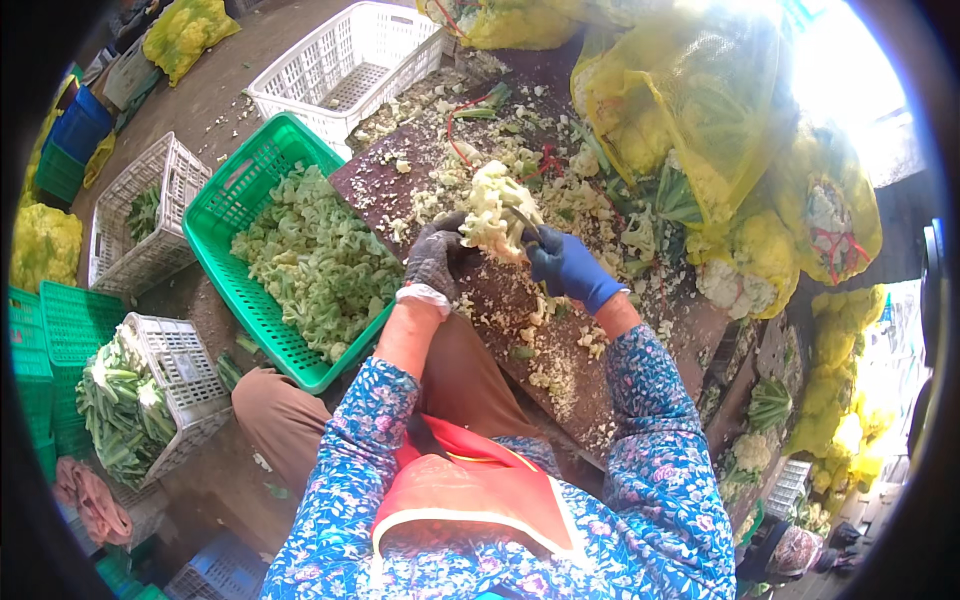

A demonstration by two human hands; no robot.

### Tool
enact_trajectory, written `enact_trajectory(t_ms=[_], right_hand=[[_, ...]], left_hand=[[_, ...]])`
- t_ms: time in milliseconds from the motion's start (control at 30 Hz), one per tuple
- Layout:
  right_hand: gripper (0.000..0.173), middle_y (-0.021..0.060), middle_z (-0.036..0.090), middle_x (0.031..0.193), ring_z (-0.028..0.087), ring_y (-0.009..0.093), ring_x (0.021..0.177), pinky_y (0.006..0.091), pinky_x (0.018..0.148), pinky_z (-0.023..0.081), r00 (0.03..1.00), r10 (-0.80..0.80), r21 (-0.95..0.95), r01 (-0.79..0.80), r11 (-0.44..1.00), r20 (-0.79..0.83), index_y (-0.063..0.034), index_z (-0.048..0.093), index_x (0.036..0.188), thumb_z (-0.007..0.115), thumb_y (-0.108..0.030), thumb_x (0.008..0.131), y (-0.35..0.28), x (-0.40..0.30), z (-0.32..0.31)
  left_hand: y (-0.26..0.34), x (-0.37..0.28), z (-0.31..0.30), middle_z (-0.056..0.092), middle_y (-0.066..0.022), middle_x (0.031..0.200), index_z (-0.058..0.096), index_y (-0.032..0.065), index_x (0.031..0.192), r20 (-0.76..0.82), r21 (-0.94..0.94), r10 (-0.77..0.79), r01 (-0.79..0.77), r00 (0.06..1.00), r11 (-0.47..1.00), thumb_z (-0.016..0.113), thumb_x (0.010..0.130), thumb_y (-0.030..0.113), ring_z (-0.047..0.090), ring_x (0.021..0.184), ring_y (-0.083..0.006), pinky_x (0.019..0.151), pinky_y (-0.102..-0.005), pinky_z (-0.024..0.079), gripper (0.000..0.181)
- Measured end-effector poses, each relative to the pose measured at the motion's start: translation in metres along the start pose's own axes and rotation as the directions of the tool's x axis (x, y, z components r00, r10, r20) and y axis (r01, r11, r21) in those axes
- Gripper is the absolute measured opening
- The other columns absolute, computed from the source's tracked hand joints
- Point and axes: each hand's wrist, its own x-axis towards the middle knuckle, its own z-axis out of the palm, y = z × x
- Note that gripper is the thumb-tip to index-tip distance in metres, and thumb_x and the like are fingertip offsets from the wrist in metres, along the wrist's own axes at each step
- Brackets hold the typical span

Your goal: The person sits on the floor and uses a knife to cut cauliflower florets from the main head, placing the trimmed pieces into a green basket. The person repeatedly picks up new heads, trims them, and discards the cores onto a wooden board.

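My left hand [439, 259], in a dark, soiled glove, holds a piece of cauliflower head [499, 210] from its left side, above a crumb-strewn dark board [495, 300]. My right hand [568, 266], in a blue glove, grips a knife [523, 220] whose blade meets the right side of that cauliflower; the handle is mostly hidden in the fingers. Left of the board, close to my knee, a green plastic basket [217, 251] is partly filled with cut cauliflower florets [322, 262]. Red ties [550, 163] and small cauliflower scraps lie about the board.
Yellow mesh bags of cauliflower [675, 112] crowd the board's far right. A white plastic crate [352, 112] stands beyond the green basket. More white crates, one heaped with leaves and stalks [124, 409], stand at left beside stacked green baskets [82, 322]. Another person's arm [795, 551] shows at lower right.
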Motion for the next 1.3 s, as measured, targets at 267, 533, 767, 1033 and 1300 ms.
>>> enact_trajectory(t_ms=[267, 533, 767, 1033, 1300], right_hand=[[0.038, 0.0231, 0.067, 0.098, 0.065, 0.041, 0.092, 0.0493, 0.081, 0.051, 0.948, -0.311, -0.564, 0.222, 0.795, -0.065, -0.0127, 0.057, 0.124, 0.052, -0.027, 0.09, 0.018, 0.008, 0.019], [0.029, 0.0221, 0.067, 0.094, 0.065, 0.041, 0.087, 0.05, 0.076, 0.051, 0.945, -0.327, -0.627, 0.237, 0.742, -0.03, -0.0133, 0.061, 0.114, 0.054, -0.024, 0.088, 0.017, -0.004, 0.024], [0.028, 0.0146, 0.068, 0.093, 0.067, 0.035, 0.084, 0.0438, 0.073, 0.054, 0.887, -0.448, -0.707, 0.391, 0.59, 0.116, -0.0162, 0.065, 0.112, 0.065, -0.026, 0.086, 0.038, -0.022, 0.019], [0.017, 0.0188, 0.066, 0.087, 0.066, 0.037, 0.079, 0.0403, 0.067, 0.053, 0.862, -0.499, -0.382, 0.433, 0.816, -0.088, -0.0107, 0.063, 0.107, 0.057, -0.021, 0.095, 0.025, -0.053, 0.034], [0.019, 0.0161, 0.065, 0.088, 0.067, 0.034, 0.074, 0.045, 0.061, 0.051, 0.807, -0.564, -0.722, 0.283, 0.631, -0.176, -0.0083, 0.057, 0.103, 0.059, -0.018, 0.087, 0.047, -0.03, 0.084]], left_hand=[[0.013, -0.029, 0.043, 0.064, -0.0096, 0.105, 0.048, 0.0042, 0.132, -0.144, 0.177, -0.011, 0.037, 0.99, 0.983, 0.073, 0.087, 0.028, 0.064, 0.084, -0.0211, 0.07, -0.0335, 0.055, 0.057], [0.024, -0.035, -0.007, 0.065, -0.0113, 0.114, 0.051, -0.0016, 0.136, 0.055, 0.371, -0.047, 0.023, 0.997, 0.928, 0.069, 0.082, 0.005, 0.063, 0.091, -0.0161, 0.077, -0.0282, 0.053, 0.057], [0.078, -0.059, -0.047, 0.052, -0.0215, 0.138, 0.047, 0.0039, 0.14, 0.136, 0.991, 0.383, -0.128, 0.914, -0.046, 0.07, 0.084, 0.038, 0.051, 0.124, -0.0391, 0.109, -0.0415, 0.037, 0.07], [0.009, -0.03, -0.022, 0.049, -0.0209, 0.142, 0.014, -0.003, 0.153, 0.167, 0.91, 0.089, -0.188, 0.982, 0.369, 0.086, 0.066, 0.01, 0.05, 0.126, -0.0232, 0.104, -0.0311, 0.041, 0.113], [0.008, -0.038, 0.005, 0.056, -0.0262, 0.132, 0.027, -0.005, 0.148, -0.006, 0.943, 0.179, -0.053, 0.984, 0.327, 0.081, 0.067, 0.032, 0.058, 0.119, -0.0321, 0.1, -0.0354, 0.046, 0.104]])
